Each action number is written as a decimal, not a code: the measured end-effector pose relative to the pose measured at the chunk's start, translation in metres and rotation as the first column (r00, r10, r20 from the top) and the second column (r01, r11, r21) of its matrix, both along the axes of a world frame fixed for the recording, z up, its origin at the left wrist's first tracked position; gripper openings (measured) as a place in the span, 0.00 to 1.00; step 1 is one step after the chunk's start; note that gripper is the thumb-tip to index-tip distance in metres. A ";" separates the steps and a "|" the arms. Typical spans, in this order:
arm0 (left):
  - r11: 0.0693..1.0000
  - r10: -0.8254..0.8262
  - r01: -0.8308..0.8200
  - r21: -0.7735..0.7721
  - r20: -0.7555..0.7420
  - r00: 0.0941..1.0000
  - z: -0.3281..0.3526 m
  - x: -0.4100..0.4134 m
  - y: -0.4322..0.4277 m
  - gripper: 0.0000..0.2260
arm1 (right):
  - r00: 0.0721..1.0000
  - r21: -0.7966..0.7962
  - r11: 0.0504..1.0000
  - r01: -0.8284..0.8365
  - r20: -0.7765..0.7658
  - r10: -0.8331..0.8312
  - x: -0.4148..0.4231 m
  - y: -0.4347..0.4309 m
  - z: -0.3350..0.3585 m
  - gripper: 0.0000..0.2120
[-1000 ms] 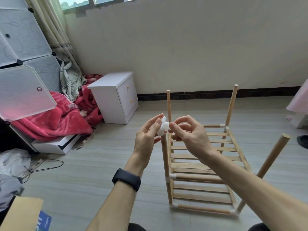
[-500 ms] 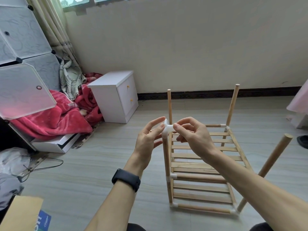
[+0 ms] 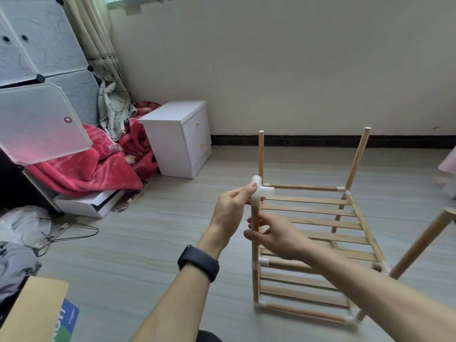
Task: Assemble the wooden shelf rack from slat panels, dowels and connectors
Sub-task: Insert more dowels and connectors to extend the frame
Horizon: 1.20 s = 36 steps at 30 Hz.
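The partly built wooden rack (image 3: pixel 311 228) stands on the floor with two slat panels and upright dowels at its corners. A white plastic connector (image 3: pixel 262 191) sits on top of the near-left dowel (image 3: pixel 254 245). My left hand (image 3: pixel 232 208) pinches that connector from the left. My right hand (image 3: pixel 274 235) grips the near-left dowel a little below the connector. The far-left dowel (image 3: pixel 261 154), far-right dowel (image 3: pixel 357 159) and near-right dowel (image 3: pixel 419 243) have bare tops.
A white two-drawer cabinet (image 3: pixel 182 141) stands at the wall to the left. A red blanket (image 3: pixel 91 169) and a plastic cube wardrobe (image 3: pixel 42 70) fill the left side. A cardboard box (image 3: pixel 32 314) lies at the lower left. A wire hanger (image 3: pixel 74 233) lies on the floor.
The connector went from between both hands onto the top of the near-left dowel. My right hand left the connector and dropped down to grip the dowel below it.
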State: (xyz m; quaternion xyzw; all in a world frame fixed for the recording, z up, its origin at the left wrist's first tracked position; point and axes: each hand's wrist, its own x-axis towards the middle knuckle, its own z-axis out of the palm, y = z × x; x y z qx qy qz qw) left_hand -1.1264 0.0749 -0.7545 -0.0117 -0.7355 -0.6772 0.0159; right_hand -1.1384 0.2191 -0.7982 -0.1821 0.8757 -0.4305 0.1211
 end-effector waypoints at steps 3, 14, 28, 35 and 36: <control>1.000 -0.001 0.001 -0.015 0.015 1.000 0.000 -0.001 -0.001 0.14 | 0.999 0.011 1.000 0.002 -0.052 -0.001 -0.001 -0.004 -0.004 0.01; 0.998 -0.009 0.009 0.064 0.011 1.000 -0.013 -0.005 -0.001 0.09 | 0.988 0.249 0.968 -0.026 -0.138 0.062 -0.005 -0.001 -0.011 0.13; 0.998 0.051 -0.049 -0.034 0.081 0.995 -0.026 0.008 -0.046 0.22 | 0.989 0.437 0.888 -0.146 0.048 0.139 -0.016 0.011 -0.033 0.19; 0.869 0.448 -0.305 -0.389 0.358 0.819 -0.187 0.071 -0.147 0.10 | 0.974 0.687 0.715 -0.129 -0.046 0.221 -0.029 0.020 -0.093 0.33; 0.842 0.488 -0.297 -0.451 0.400 0.776 -0.210 0.085 -0.157 0.11 | 0.971 0.706 0.698 -0.118 -0.066 0.231 -0.028 0.022 -0.105 0.35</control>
